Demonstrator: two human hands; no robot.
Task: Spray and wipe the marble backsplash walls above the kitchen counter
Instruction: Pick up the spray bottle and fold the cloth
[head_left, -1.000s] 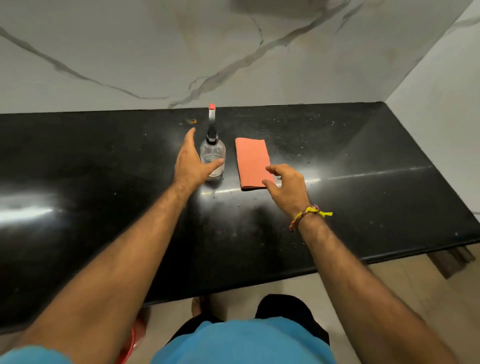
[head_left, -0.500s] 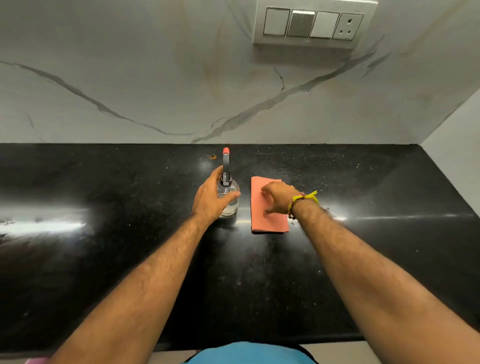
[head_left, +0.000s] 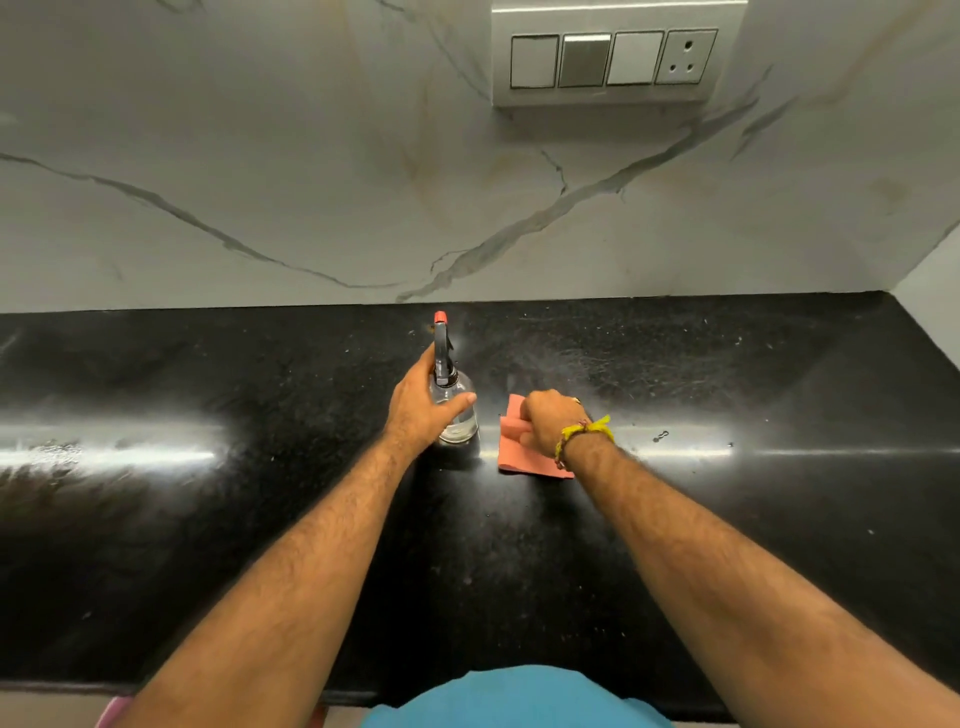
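A clear spray bottle (head_left: 460, 410) with a black trigger head and orange nozzle stands upright on the black counter (head_left: 208, 519). My left hand (head_left: 421, 410) is wrapped around its body, thumb across the front. Just to its right lies an orange cloth (head_left: 511, 457), bunched up at its far end where my right hand (head_left: 550, 428) grips it with curled fingers. A yellow thread band circles that wrist. The white marble backsplash (head_left: 311, 182) with grey veins rises behind the counter.
A switch and socket plate (head_left: 613, 57) is mounted on the backsplash at upper right. A side wall (head_left: 935, 291) meets the counter at the far right. Small specks and a tiny metal bit (head_left: 661, 435) lie on the counter.
My left hand closed around the bottle. My right hand moved onto the cloth and curled, bunching it. The view tilted up, bringing the switch plate into sight.
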